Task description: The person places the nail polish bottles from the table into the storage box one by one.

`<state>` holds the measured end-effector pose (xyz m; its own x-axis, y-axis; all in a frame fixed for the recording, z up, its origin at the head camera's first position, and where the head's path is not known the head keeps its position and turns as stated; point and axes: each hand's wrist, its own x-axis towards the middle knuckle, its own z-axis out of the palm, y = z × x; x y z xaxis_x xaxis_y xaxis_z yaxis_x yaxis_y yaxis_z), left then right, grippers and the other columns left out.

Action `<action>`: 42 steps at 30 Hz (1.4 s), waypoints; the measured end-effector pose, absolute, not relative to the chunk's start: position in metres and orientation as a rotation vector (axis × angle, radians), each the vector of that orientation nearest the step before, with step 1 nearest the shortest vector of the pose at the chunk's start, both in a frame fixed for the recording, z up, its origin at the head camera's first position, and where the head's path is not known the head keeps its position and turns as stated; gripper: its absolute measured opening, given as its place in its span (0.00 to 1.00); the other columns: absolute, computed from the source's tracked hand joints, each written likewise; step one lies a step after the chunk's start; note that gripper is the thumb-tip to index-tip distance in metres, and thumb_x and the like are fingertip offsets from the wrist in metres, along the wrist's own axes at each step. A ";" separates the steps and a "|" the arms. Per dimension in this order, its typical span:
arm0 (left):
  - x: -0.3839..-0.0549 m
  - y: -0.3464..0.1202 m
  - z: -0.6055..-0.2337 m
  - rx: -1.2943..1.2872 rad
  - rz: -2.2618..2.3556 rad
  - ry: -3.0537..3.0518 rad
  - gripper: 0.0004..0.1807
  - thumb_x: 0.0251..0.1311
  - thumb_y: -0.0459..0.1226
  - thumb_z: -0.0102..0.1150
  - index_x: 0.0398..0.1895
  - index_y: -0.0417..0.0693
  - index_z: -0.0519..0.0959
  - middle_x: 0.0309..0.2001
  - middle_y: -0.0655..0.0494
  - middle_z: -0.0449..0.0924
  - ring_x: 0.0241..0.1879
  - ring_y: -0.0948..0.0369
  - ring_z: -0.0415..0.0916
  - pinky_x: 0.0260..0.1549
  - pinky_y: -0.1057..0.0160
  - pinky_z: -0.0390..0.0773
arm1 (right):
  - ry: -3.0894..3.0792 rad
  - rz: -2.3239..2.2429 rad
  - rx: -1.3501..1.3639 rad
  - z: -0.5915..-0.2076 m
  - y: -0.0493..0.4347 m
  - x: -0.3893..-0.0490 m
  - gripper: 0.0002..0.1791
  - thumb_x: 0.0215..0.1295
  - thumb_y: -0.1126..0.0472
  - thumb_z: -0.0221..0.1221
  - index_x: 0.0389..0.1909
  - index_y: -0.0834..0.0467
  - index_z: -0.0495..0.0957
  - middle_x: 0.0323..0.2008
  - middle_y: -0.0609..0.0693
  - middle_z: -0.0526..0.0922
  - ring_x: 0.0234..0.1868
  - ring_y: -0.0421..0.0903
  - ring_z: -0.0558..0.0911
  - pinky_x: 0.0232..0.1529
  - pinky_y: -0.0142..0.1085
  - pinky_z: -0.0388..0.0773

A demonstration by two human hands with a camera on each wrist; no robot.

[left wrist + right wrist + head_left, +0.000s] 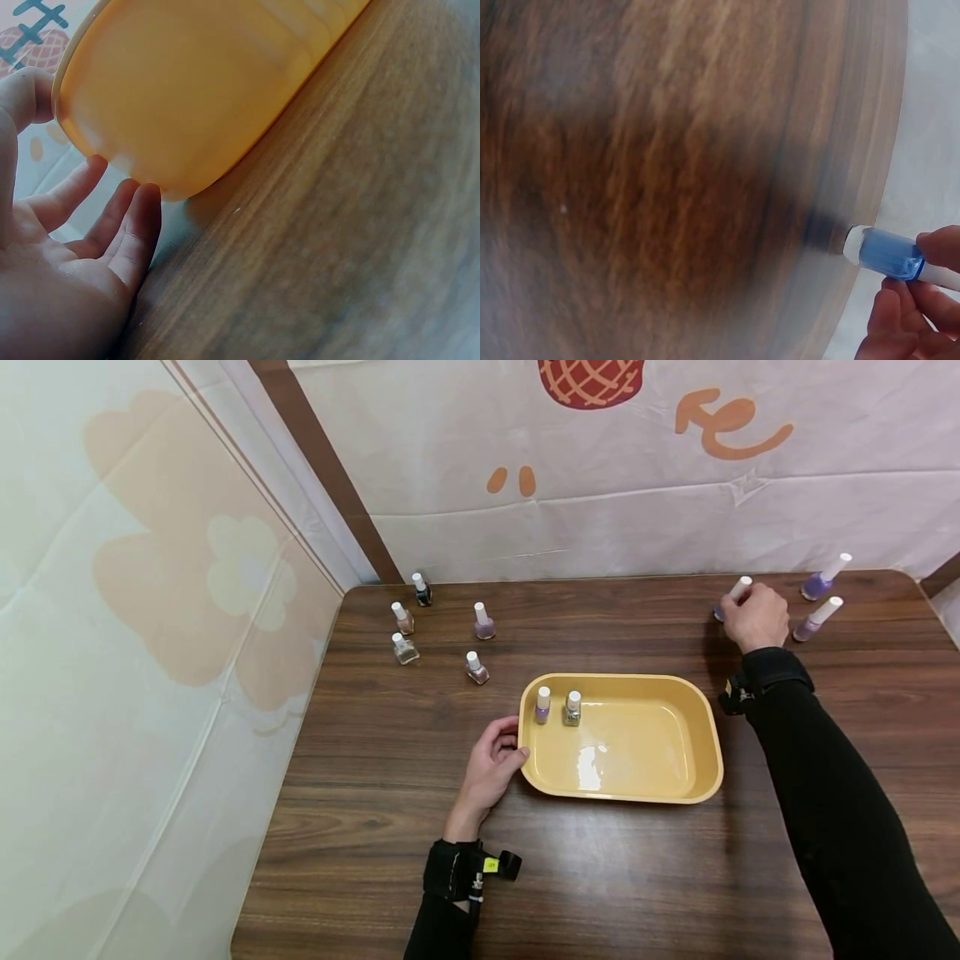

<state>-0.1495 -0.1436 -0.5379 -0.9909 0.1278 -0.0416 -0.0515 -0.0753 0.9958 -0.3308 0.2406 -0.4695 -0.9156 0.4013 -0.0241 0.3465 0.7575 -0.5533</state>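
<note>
My left hand (487, 770) holds the left end of a yellow tray (622, 795), its thumb at the rim and its fingertips against the outer wall (180, 97). Inside the tray, towards its left end, stand a purple nail polish bottle (542, 707) and a clear, glittery one (572, 711), both white-capped. At the back right my right hand (756, 618) pinches a blue nail polish bottle (890, 253) by its white cap. Whether its base touches the table cannot be told. Two purple-toned bottles stand right of that hand, one violet (816, 585), one paler (806, 628).
On the table's back left are several more nail polish bottles: a dark one (423, 593), a beige one (405, 622), a clear one (406, 650), a mauve one (484, 627) and a brownish one (477, 672). Printed cloth (630, 527) hangs behind the wooden table (360, 827).
</note>
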 end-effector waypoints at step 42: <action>-0.147 -0.144 -0.531 0.089 2.213 2.046 0.27 0.54 0.27 0.56 0.61 0.32 0.67 0.55 0.33 0.69 0.44 0.60 0.72 0.40 0.73 0.75 | -2.891 0.789 -0.490 -0.458 0.243 -0.325 0.24 0.70 0.49 0.48 0.46 0.69 0.72 0.46 0.69 0.76 0.48 0.68 0.74 0.49 0.61 0.69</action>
